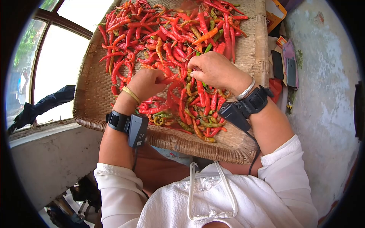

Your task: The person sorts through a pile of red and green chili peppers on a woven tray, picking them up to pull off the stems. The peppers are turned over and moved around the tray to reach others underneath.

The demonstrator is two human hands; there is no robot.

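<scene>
Your left hand (pixel 146 84) is curled shut, pinching a red chili (pixel 170 79) over the woven tray (pixel 89 98). Your right hand (pixel 215 70), just beside it, has its fingertips pinched together in the chili heap (pixel 171 34); what they grip is hidden. At the far right, the print on the packet (pixel 274 13) is too small to read.

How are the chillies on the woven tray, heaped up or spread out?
Spread out: the chillies lie in a loose, thin layer across the woven tray, with bare weave showing along its left side.

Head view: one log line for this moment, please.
left hand: pinching red chili | right hand: fingers curled into chilies | basket: holds the pile
</scene>
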